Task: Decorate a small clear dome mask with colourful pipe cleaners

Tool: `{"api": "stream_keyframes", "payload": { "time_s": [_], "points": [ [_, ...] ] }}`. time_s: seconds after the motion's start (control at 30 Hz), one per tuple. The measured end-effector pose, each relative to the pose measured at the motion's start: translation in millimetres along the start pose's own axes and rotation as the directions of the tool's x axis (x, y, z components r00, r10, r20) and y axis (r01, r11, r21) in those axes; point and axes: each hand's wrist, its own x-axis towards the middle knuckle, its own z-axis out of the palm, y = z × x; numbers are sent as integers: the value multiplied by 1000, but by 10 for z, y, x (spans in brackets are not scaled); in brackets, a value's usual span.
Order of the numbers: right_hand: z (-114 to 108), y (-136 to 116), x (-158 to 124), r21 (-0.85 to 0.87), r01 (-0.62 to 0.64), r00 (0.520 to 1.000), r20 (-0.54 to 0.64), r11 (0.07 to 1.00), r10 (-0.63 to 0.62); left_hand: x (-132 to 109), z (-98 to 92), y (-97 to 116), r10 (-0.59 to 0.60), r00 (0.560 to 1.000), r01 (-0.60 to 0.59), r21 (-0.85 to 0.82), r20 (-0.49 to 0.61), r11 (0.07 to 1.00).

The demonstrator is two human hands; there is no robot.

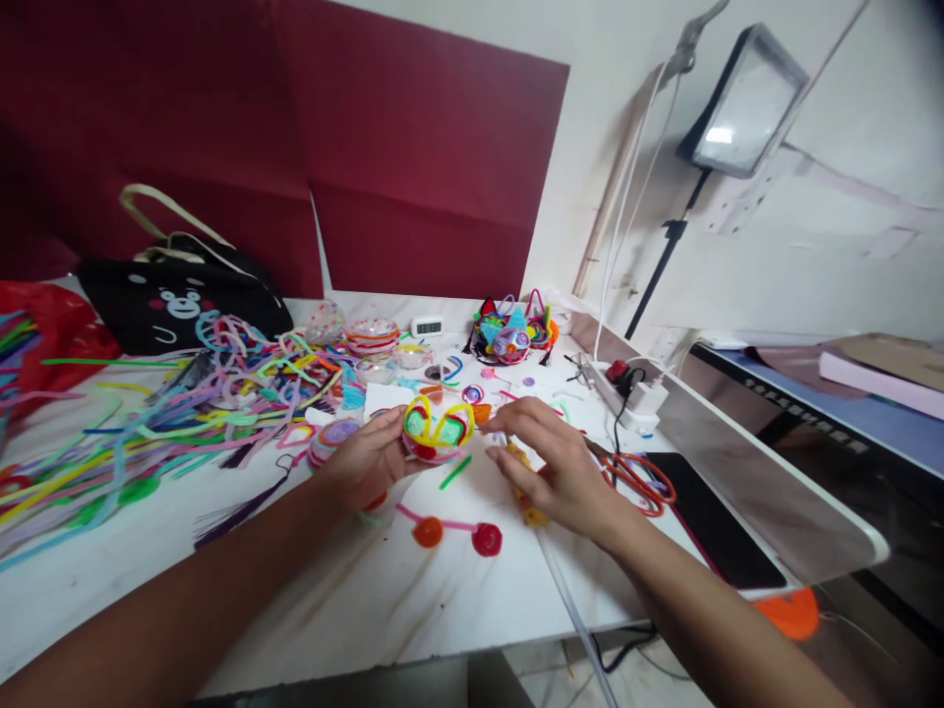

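Observation:
Fingers of my left hand point(373, 457) wrap the left side of a small round ornament point(439, 430), with yellow, green and red pipe-cleaner curls on its front. To the right of it is my right hand point(553, 467), fingers bent and apart, above a yellow object point(532, 509) with a pale cord running toward the table edge. I cannot make out anything between those fingers. A short green piece point(455, 473) lies below the ornament. Nearer the front edge, a pink strip point(449, 524) lies by an orange disc point(428, 532) and a red disc point(487, 539).
Tangled pipe cleaners point(258, 383) cover the table's left side, before a black bag point(184, 295). Finished-looking colourful ornaments point(508, 334) and a small clock point(426, 326) stand at the back. At right are orange cable point(641, 487), a power strip point(616, 393) and a black tablet point(715, 516).

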Motion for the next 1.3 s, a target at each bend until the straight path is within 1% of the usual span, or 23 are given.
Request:
{"api": "stream_keyframes", "payload": {
  "time_s": [0.13, 0.23, 0.37, 0.43, 0.57, 0.73, 0.9, 1.03, 1.3],
  "points": [
    [101, 90, 125, 12, -4, 998, 60, 1000, 4, 9, -20, -20, -3, 1000, 3, 8, 7, 1000],
    [145, 114, 162, -9, 25, 996, 90, 1000, -24, 11, -49, -37, -5, 1000, 5, -10, 15, 1000],
    [191, 134, 171, -39, 58, 994, 94, 998, -54, -2, -69, -33, -31, 999, 34, -58, 45, 998],
    [206, 145, 167, -46, 70, 994, 93, 997, -65, -6, -71, -27, -43, 998, 45, -49, 34, 998],
    [206, 150, 163, -93, 93, 990, 113, 991, -82, -5, -59, -27, -45, 999, 45, -18, -4, 999],
    [174, 125, 187, -164, 122, 982, 161, 979, -95, -8, -40, -28, -42, 999, 42, -27, -11, 999],
    [173, 112, 220, -167, 123, 983, 155, 978, -98, -16, -47, -12, -37, 999, 37, -36, 3, 999],
    [185, 109, 233, -169, 131, 981, 162, 977, -104, -28, -50, 3, -36, 999, 36, -19, -10, 999],
    [151, 91, 259, -208, 156, 970, 216, 966, -110, 8, -109, -29, -39, 999, 39, -1, 8, 999]
  ]
}}
